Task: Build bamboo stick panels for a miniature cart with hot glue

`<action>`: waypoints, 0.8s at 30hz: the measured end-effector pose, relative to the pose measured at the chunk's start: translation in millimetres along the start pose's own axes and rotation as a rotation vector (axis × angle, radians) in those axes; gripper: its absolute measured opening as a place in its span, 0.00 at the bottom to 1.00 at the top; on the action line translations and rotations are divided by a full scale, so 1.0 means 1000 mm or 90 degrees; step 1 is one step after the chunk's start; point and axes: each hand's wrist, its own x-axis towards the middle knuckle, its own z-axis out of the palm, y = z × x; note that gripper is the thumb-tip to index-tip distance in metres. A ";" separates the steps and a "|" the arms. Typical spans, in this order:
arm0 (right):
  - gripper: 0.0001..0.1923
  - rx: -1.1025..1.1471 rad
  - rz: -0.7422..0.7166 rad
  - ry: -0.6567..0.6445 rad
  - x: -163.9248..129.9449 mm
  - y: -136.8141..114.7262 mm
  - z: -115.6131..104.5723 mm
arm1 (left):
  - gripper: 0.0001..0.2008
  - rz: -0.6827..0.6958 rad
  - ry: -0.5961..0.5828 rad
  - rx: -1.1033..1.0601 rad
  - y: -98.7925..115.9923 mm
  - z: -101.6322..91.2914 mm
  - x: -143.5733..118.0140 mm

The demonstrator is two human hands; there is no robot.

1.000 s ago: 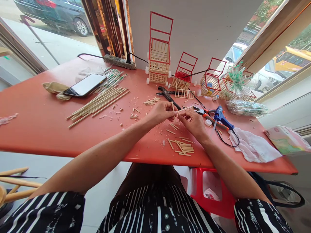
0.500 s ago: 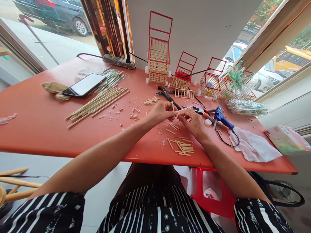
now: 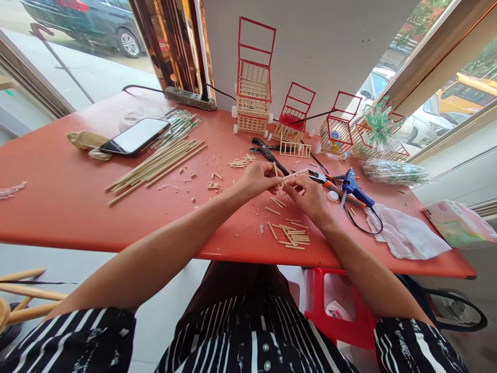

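Along the near edge of the red table lies a pile of cut wooden sticks, with a few loose ones just beyond. Over these, the left hand pinches a short upright stick between thumb and fingers, while the right hand grasps a slim crosspiece, its fingers hiding part of it; the two pieces meet between the fingertips, above the tabletop. The step in hand looks like squaring and pressing a joint, perhaps a glued one. The next move seems to call for a steady hold and a gentle release, since such thin wood could easily twist. Right of the hands rests a blue glue gun by orange-handled pliers; farther back lie a ladder-like stick frame and, by the wall, a tall red-handled miniature cart.
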 end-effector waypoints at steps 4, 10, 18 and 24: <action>0.22 0.001 0.001 0.004 0.000 -0.001 -0.001 | 0.07 0.004 -0.009 -0.005 -0.002 -0.001 0.001; 0.21 -0.008 0.014 -0.006 0.000 -0.003 -0.001 | 0.07 -0.002 -0.014 -0.011 -0.002 -0.002 0.000; 0.21 0.002 0.016 0.000 0.000 -0.004 -0.001 | 0.06 0.001 -0.008 -0.011 -0.002 -0.002 0.001; 0.21 0.022 0.012 0.003 0.001 -0.004 0.000 | 0.07 0.006 -0.008 -0.008 -0.002 -0.001 0.000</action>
